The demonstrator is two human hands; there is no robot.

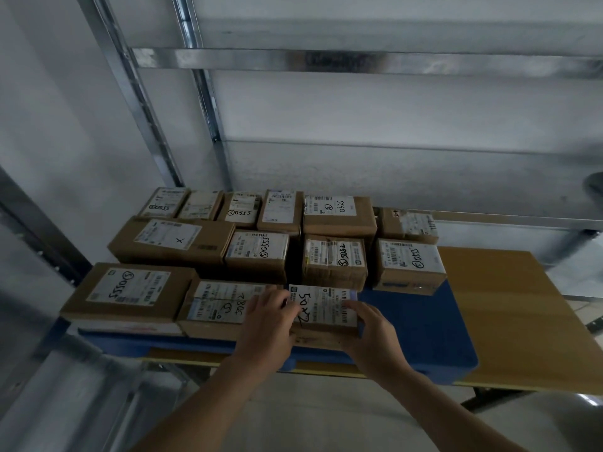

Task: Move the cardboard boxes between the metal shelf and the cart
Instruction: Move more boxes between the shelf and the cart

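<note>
Left hand [270,316] and right hand [370,324] grip the small labelled cardboard box [321,306] by its sides; probably light, stiff.

**Thirteen boxes, two hands**

You have thirteen boxes [257,256] in front of you, set in three rows. The back row has six, counting from the leftmost box [163,202] to the rightmost box [408,225]. The middle row has four: one long box [169,239] and three shorter ones. The front row has three: one wide box [130,291], one middle box [222,305] and one held box [323,311]. Your two hands, the left hand [270,316] and the right hand [372,327], are both on that last one. Under the boxes you have one blue mat [424,337] and one wooden board [509,305].
</note>
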